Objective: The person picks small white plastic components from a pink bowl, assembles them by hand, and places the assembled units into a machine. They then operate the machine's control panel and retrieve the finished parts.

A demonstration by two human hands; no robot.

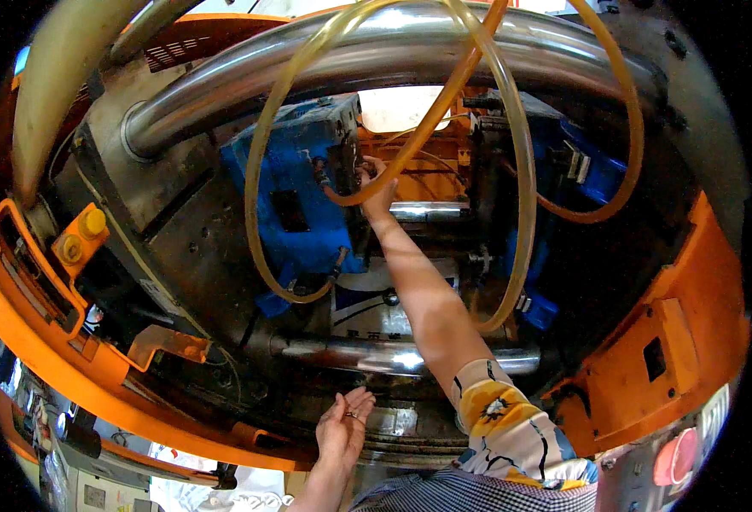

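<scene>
My right arm stretches into the gap of a large machine, between a blue mould half on the left and a second blue mould half on the right. My right hand is at the inner face of the left mould half, its fingers curled in and partly hidden behind an amber hose. What they grip is too small to make out. Low in front, my left hand is held palm up with its fingers stretched out and a ring on one, holding nothing. Clear yellowish hoses loop down from above between me and the moulds.
A thick steel tie bar spans the top; a lower steel bar crosses beneath my right arm. Orange frame panels edge the opening. A yellow knob stands at left. A pink container sits at lower right.
</scene>
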